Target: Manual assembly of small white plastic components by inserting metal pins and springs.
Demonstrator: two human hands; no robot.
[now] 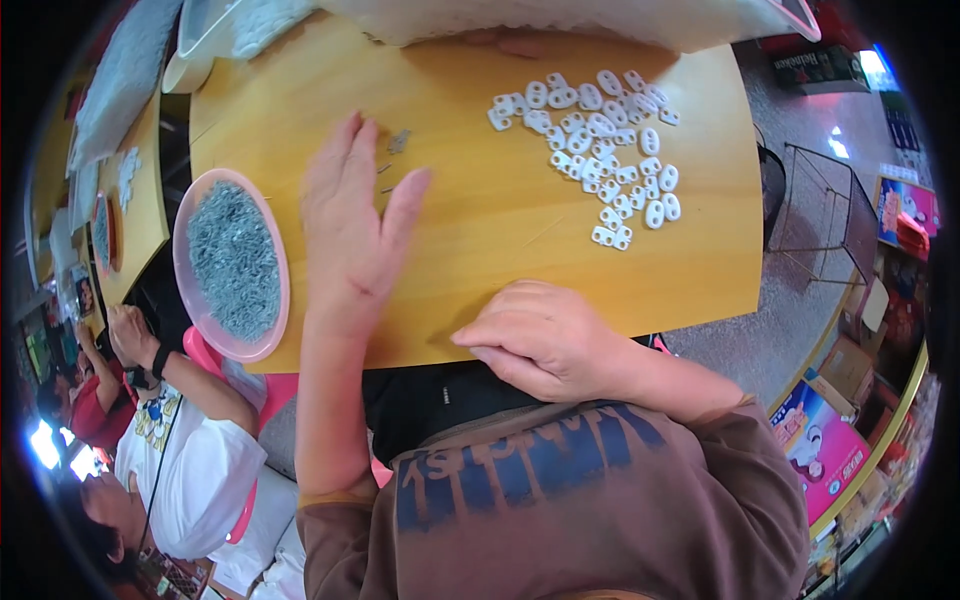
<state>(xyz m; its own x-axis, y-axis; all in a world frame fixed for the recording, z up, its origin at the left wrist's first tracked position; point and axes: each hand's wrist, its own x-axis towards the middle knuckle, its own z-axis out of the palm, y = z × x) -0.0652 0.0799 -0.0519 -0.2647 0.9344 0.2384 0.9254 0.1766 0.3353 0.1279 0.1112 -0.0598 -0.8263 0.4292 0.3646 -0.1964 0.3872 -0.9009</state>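
My left hand (352, 220) lies over the wooden table (480, 215), open, its fingers stretched out and thumb apart. Just beside its fingertips and thumb are a few small grey metal pins (398, 141), some bunched and some single. Left of that hand stands a pink oval basin (282, 300) full of small grey metal pieces (234, 258). My right hand (540, 338) rests at the near table edge with fingers curled closed; whatever is in them, if anything, is hidden. Many small white plastic pieces with two holes (600, 125) lie scattered at the far right, away from both hands.
A large tray with white contents (600, 18) spans the table's far edge. At the left, a co-worker in a white shirt (195, 485) sits by another table (145, 220). A wire frame (825, 215) stands on the floor at the right, near several boxes (845, 370).
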